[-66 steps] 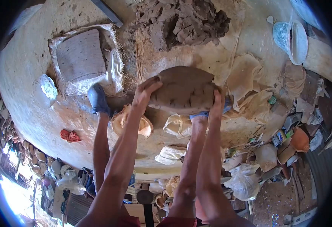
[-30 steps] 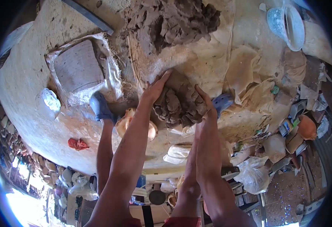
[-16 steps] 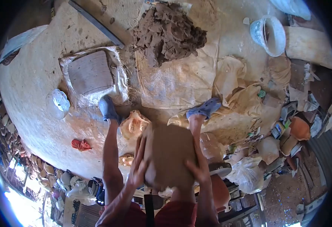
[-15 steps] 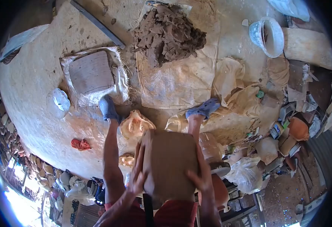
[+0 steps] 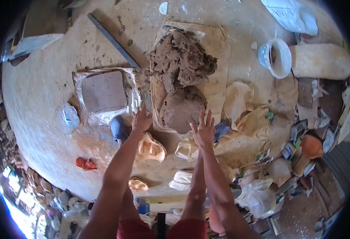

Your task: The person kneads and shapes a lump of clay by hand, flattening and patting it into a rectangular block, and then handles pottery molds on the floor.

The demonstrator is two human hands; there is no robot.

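Observation:
A thick lump of brown clay [image 5: 182, 109] lies on the beige cloth [image 5: 217, 71], its far side against a heap of torn clay pieces [image 5: 183, 57]. My left hand [image 5: 141, 119] is held out to the left of the lump, apart from it, with fingers spread and nothing in them. At the lump's near right edge is my right hand [image 5: 204, 130], also empty, fingers stretched out. Whether its fingertips touch the clay I cannot tell. A flat square clay slab [image 5: 104, 91] rests on a white sack at the left.
A dark bar [image 5: 114, 42] lies on the floor beyond the slab. Near my feet are a shell-like mould [image 5: 151, 147], a clear plastic bowl [image 5: 67, 118] and a red cloth [image 5: 85, 163]. A white bucket [image 5: 280, 59] lies tipped at the right, above crumpled cloths and piled clutter.
Both hands held a clay block above my lap; they have reached forward and let it go. The clay now lies on the cloth against the heap. My view has shifted forward.

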